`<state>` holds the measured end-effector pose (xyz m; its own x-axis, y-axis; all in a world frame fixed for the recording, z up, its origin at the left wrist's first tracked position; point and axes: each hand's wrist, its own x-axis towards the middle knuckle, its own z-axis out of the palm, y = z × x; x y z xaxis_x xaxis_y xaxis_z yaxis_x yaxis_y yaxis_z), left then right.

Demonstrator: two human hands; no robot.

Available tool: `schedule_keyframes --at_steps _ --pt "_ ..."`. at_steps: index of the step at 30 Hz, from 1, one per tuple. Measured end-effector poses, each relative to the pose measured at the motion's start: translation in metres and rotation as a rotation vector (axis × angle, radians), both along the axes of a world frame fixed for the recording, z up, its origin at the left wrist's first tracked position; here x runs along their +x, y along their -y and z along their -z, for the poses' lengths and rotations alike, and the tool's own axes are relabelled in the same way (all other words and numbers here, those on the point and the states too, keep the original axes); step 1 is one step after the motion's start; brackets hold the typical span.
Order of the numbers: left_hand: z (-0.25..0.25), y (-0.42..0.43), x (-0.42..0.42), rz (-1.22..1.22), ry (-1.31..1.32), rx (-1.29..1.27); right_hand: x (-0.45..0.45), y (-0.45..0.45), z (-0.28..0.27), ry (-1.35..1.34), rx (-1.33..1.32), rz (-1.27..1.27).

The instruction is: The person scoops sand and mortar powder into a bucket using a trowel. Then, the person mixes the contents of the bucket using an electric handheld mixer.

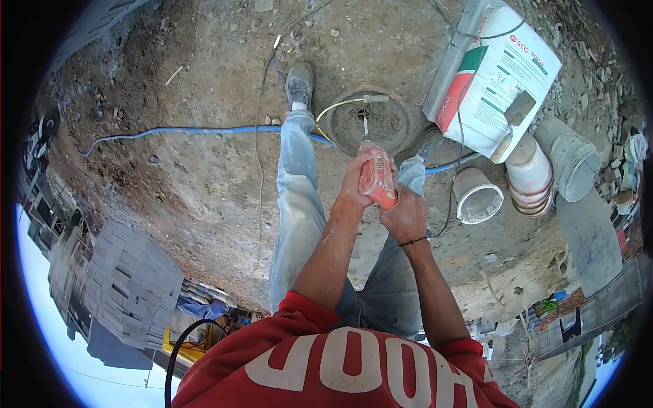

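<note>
Both my hands grip a red power drill [378,182] dusted with mortar. My left hand [355,178] is wrapped round its left side, near the front. Closer to my body, my right hand [407,212] is closed on its rear end. A thin metal mixing shaft [365,126] runs from the drill down into a round bucket [406,129] between my feet. Wet grey mortar [347,128] lies in the bucket and hides the shaft's lower end. The bucket's yellowish handle [330,109] rests across the rim.
A white SCG mortar bag [507,75] lies ahead right, with a flat grey tool [520,109] on it. Several buckets [479,197] stand at the right. A blue hose [197,129] and a black cable [261,163] cross the dirt ground. Grey blocks [132,268] are stacked at the left.
</note>
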<state>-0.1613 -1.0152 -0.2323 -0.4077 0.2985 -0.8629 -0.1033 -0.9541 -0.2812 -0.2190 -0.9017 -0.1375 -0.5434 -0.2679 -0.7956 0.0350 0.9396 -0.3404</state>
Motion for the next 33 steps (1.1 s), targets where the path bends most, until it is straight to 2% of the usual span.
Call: schedule_keyframes --at_steps 4,7,10,22,28,33 --pt "-0.01 0.004 -0.009 -0.08 0.025 0.037 -0.007 0.004 -0.002 0.034 0.004 -0.019" --pt "-0.005 0.003 -0.008 -0.059 0.026 0.053 -0.006 0.003 -0.001 -0.056 -0.023 -0.013" --pt "0.002 0.002 -0.008 -0.056 -0.087 -0.027 -0.007 0.001 0.003 -0.049 0.001 -0.021" --pt "0.005 -0.022 -0.018 -0.106 0.012 0.018 -0.009 -0.014 0.001 -0.077 -0.021 0.045" --pt "0.009 -0.03 -0.011 -0.027 0.087 0.029 -0.002 -0.021 0.002 -0.006 0.006 0.094" --pt "0.005 -0.029 -0.007 -0.006 0.048 -0.022 0.0 -0.019 -0.002 0.041 0.059 0.105"
